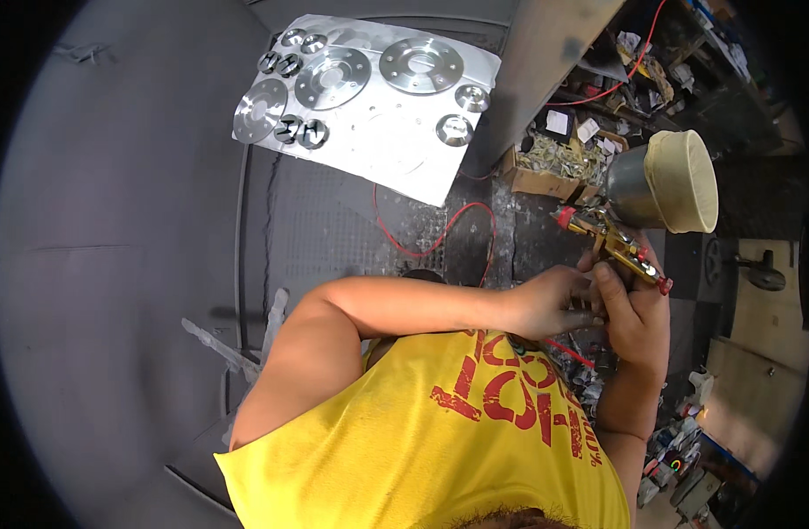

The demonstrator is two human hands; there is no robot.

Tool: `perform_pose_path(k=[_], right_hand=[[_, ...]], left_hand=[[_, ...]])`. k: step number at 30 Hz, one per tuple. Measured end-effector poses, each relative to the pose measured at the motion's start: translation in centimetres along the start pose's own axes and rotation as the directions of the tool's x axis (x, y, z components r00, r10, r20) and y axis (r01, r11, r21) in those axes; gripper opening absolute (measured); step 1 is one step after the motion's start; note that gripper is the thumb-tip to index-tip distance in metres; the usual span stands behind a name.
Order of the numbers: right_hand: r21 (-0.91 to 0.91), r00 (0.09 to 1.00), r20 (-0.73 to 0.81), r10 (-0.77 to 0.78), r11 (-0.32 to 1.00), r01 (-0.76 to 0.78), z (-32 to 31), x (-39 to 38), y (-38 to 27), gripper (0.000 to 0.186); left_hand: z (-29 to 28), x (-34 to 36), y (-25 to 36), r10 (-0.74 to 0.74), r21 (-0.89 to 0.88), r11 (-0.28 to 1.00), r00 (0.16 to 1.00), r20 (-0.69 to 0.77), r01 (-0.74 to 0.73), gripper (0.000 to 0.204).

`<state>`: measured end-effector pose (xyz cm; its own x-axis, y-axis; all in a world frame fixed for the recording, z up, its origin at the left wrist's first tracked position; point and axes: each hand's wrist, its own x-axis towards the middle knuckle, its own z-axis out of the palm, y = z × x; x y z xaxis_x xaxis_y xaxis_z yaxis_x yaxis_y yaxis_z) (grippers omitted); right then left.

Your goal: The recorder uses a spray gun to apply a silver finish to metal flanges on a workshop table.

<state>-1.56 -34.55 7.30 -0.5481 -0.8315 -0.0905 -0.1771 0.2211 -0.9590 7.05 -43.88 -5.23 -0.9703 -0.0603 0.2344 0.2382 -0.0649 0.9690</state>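
Note:
My right hand (634, 313) grips a gold-coloured spray gun (612, 242) with red fittings, at the right of the view. A large cup (629, 185), grey with a pale rim piece, sits on the gun, its round opening tilted to the right. My left arm crosses in front of the yellow shirt, and my left hand (550, 300) meets the right one below the gun. Its fingers curl near the handle's lower end; what lies between them is hidden. A red hose (570, 353) shows just beneath the hands.
A white panel (396, 163) ahead carries shiny metal discs (332, 78) and smaller round caps (313, 134). Red hose (422, 254) loops over the dark floor. A cardboard box (541, 179) of scraps and cluttered shelves (634, 79) stand at right; a grey wall (114, 309) fills the left.

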Motion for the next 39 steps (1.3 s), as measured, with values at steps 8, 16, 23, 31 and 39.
perform_pose_path(k=[8, 16, 23, 31, 39], right_hand=[[0.017, 1.000, 0.004, 0.011, 1.000, -0.011, -4.4, -1.3, 2.3, 0.034], [0.144, 1.000, 0.005, -0.011, 0.990, 0.010, -4.5, -2.1, 2.1, 0.038], [0.059, 0.997, 0.058, -0.053, 0.997, 0.049, -2.0, -0.9, 1.6, 0.035], [0.085, 0.999, -0.035, -0.001, 0.996, 0.004, 1.3, 0.3, 1.9, 0.040], [0.092, 0.998, 0.018, 0.063, 0.994, -0.065, 6.6, 3.3, 2.0, 0.041]], left_hand=[[4.3, 2.0, -0.9, -0.049, -0.155, 0.988, 0.982, -0.185, 0.020, 0.009], [4.5, 2.3, -0.7, 0.089, -0.125, 0.985, 0.968, -0.235, -0.121, 0.007], [-0.7, -0.1, 1.4, 0.025, -0.013, 1.000, 0.991, -0.131, -0.027, 0.008], [-22.0, -12.9, 5.8, 0.143, 0.846, 0.292, 0.854, -0.500, 0.446, 0.021], [-34.2, -17.5, 7.4, -0.006, 0.837, -0.107, 0.841, -0.540, 0.537, 0.063]])
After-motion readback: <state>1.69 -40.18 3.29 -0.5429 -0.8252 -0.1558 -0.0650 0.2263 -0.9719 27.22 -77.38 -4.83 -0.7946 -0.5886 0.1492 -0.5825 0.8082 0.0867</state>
